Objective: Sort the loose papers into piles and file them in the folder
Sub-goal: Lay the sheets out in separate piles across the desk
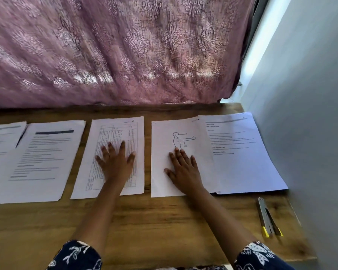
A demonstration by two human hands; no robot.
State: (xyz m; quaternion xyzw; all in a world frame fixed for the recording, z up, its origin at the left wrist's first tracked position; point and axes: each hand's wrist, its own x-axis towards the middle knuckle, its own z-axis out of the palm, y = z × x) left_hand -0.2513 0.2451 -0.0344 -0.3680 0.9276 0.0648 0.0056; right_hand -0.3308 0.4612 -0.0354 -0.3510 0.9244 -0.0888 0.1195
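Nearest the camera, two forearms in dark blue sleeves with a white floral print (74, 256) reach over a broad bare strip of the brown wood-grain table (154, 221), the widest open room in view. Right of that strip, close to the table's right edge, lies a grey metal tool with yellow tips (267, 221), well apart from both hands.

Beyond the strip a row of white sheets crosses the table. The left hand (116, 162) lies flat, fingers spread, on the white sheet printed with a ruled table (113, 129), gripping nothing. Just right of that sheet, across a narrow gap of bare wood, the right hand (183, 170) presses flat and open on the white sheet bearing a line drawing of a figure with arm outstretched (164, 137). That sheet's right edge overlaps a white text pile (242, 156) whose far corner nears the pale grey wall (310, 114).

Left of the ruled sheet sit a white text page with a dark header bar (41, 162) and another white text page (0, 137), cut by the picture's left edge.

Behind the row, a pink patterned curtain (115, 51) hangs to the table's far edge.
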